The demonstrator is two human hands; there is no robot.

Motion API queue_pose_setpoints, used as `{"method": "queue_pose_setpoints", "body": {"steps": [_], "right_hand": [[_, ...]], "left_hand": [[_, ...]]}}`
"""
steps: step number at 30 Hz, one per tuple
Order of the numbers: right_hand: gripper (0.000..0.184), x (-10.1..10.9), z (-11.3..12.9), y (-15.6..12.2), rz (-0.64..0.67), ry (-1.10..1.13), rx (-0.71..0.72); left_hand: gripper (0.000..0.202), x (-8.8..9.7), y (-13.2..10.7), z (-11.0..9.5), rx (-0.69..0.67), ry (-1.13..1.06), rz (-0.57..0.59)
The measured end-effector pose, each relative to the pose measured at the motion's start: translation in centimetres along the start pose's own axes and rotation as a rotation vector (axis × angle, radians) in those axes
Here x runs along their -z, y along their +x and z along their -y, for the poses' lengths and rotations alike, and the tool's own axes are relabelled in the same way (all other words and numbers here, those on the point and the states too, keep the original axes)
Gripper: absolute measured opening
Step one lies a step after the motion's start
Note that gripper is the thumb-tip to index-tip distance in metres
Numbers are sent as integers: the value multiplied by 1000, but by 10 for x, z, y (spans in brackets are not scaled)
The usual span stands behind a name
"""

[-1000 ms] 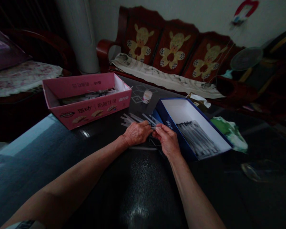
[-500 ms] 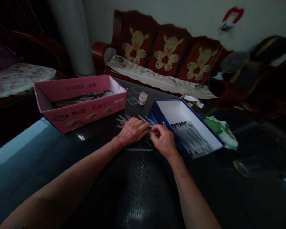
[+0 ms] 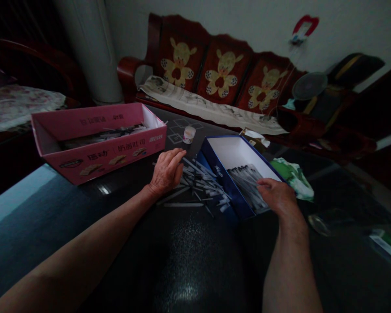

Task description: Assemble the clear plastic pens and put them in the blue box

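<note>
A loose pile of thin pen-like sticks (image 3: 211,184), whitish and dark, lies on the dark table against the blue box. My left hand (image 3: 166,171) hovers at the left of this pile, fingers stretched forward and nothing visible in them. Over the near right side of the blue box (image 3: 230,180), my right hand (image 3: 278,195) has thumb and fingers pinched together; whatever they hold, if anything, cannot be made out. Inside the box, a row of clear pen-like sticks with dark ends (image 3: 246,182) lies side by side, partly hidden by that hand.
A pink carton (image 3: 114,158) with more thin sticks stands at left. Behind the pile is a small white tub (image 3: 189,134). A green-and-white plastic bag (image 3: 295,178) lies right of the blue box. A wooden sofa (image 3: 215,78) stands beyond the table (image 3: 133,269).
My right hand has moved right, from the pile to over the blue box. My left hand has drawn back slightly left, leaving more of the pile in sight. The view has shifted a little.
</note>
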State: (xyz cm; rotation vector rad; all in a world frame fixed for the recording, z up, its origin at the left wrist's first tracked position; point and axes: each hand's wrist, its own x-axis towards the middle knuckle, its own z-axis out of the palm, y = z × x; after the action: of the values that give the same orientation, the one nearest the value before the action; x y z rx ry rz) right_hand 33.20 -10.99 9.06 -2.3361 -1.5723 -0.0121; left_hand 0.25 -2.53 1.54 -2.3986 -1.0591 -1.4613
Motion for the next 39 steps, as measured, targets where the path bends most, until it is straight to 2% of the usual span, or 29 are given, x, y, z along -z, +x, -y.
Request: {"method": "queue_pose_setpoints", "body": {"steps": [4, 9, 11, 15, 18, 21, 25, 32, 35, 39], "right_hand": [[17, -6, -6, 1, 46, -20, -16], [20, 2, 13, -4, -44, -16, 21], [19, 5, 31, -12, -42, 88, 134], [16, -3, 76, -32, 189, 255, 458], [15, -16, 100, -45, 321, 216, 581], [17, -28, 112, -54, 398, 171, 627], [16, -38, 121, -66, 466, 138, 684], [14, -50, 134, -79, 443, -17, 651], [14, -47, 134, -79, 453, 11, 666], [9, -30, 123, -66, 437, 181, 659]], "left_hand": [[40, -1, -1, 1, 26, -3, 2], [38, -4, -2, 4, 68, 8, -14], [37, -5, -3, 5, 95, 17, -29], [35, -7, -3, 8, 152, 13, -58], [30, -9, -3, 12, 228, 30, -91], [28, -11, -3, 17, 297, 64, -117], [28, -12, -2, 20, 280, 75, -145], [27, -12, -2, 17, 271, 26, -137], [26, -11, -2, 16, 329, -97, -138], [26, -5, 3, 11, 564, -473, -148]]}}
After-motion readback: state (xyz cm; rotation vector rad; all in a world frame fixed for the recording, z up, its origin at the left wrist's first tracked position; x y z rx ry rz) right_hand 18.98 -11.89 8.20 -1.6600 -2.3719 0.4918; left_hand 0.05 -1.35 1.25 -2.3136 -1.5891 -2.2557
